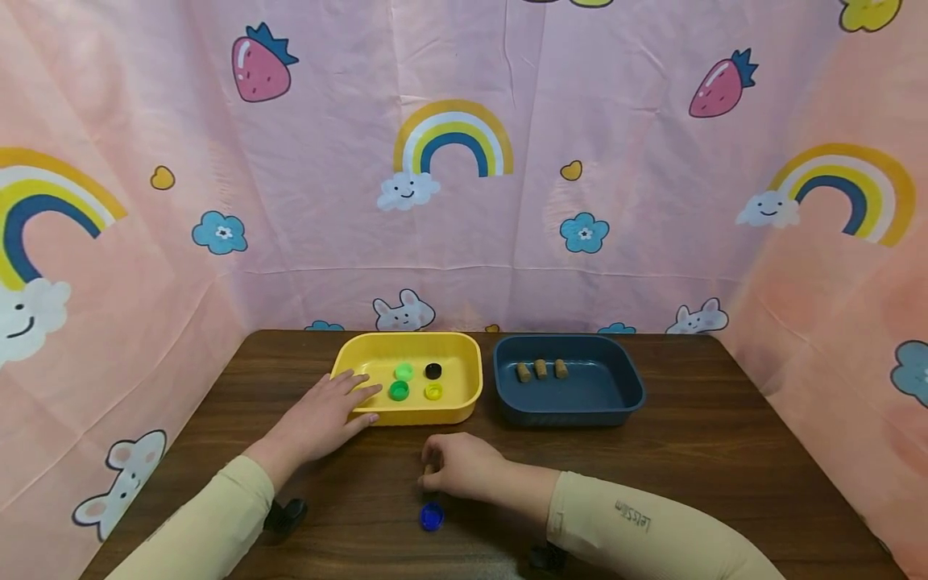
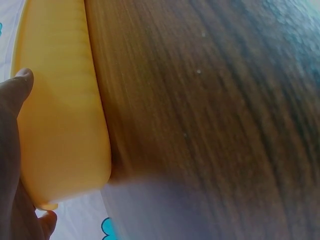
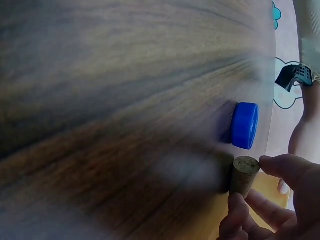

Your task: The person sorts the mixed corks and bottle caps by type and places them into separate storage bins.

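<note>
My right hand point(image 1: 464, 466) pinches a cork stopper point(image 3: 244, 176) between thumb and fingertips, close over the table in front of the yellow tray. A blue bottle cap point(image 1: 431, 516) lies just nearer to me than that hand. At the yellow tray point(image 1: 464, 411), my left hand point(image 1: 319, 415) rests on the left rim with fingers spread and mostly straight, thumb by the front edge. Inside that tray sit a light green cap point(image 1: 403, 371), a darker green cap point(image 1: 399, 391), a black cap point(image 1: 432, 370) and a yellow cap point(image 1: 433, 391).
To the right of the yellow tray stands a dark blue tray point(image 1: 573, 418) holding three corks point(image 1: 540, 369) in a row. Both trays are at the back of the brown wooden table point(image 1: 696, 459), before a patterned cloth backdrop point(image 1: 326, 201).
</note>
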{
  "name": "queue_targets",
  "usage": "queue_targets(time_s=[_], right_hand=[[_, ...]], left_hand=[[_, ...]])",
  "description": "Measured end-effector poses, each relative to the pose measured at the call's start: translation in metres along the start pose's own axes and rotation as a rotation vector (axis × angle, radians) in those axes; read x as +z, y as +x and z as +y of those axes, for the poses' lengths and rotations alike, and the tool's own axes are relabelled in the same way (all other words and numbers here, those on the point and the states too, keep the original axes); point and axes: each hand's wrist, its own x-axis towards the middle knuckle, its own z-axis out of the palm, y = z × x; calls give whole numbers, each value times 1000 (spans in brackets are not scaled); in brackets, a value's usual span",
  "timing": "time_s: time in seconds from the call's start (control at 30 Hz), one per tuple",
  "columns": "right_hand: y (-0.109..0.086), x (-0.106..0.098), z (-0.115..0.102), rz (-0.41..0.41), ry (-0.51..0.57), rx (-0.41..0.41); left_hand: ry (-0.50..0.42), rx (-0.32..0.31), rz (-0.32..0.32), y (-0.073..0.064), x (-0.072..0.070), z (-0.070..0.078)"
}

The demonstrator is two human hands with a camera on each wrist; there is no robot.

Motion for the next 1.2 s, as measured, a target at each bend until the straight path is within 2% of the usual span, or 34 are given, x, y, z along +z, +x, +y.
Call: queue_targets(time_s=[0.3,0.6,0.83,0.97,1.2], right_hand=[[1,2,-3,-36,27,-7],[3,-2,-7,-61,-58,-29],[0,-4,-9,-55,-97,-33],[1,-4,-7,-40,-75,-21],[-6,-12,6,16,34,-17]], left_hand=[[1,2,14,-5,2,-4],[14,-19,5,-6,2,-7],[16,-9,10,-5,1,-6],[16,-9,13,-5,0,-5],[11,-6,7,-2,0,-1]])
